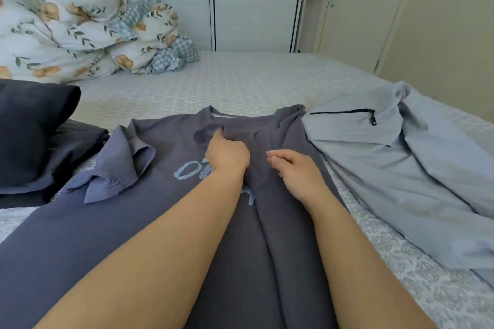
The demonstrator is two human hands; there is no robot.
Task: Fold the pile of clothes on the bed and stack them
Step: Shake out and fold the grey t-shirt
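On the bed (240, 83), near edge: I see one grey-purple T-shirt (160, 147) spread flat, collar away from me, its right side already turned inward over the chest.
Left hand (227, 155): curled, pinching a bunch of the shirt's cloth just below the collar.
Right hand (291, 171): resting on the turned-in panel, fingers loosely bent, gripping nothing.
Progress: I judge this shirt at its first fold; the left sleeve (117, 165) lies out to the side, not yet brought in.
Done so far: a dark folded stack (34, 136) at far left, touching the shirt's sleeve; I cannot count its pieces.
Left to do: one light grey garment with a zip pocket (401, 157), unfolded, just right of the shirt.
Count: two loose garments, one stack, two hands.
Background: one floral duvet (80, 35), bunched at the wardrobe.
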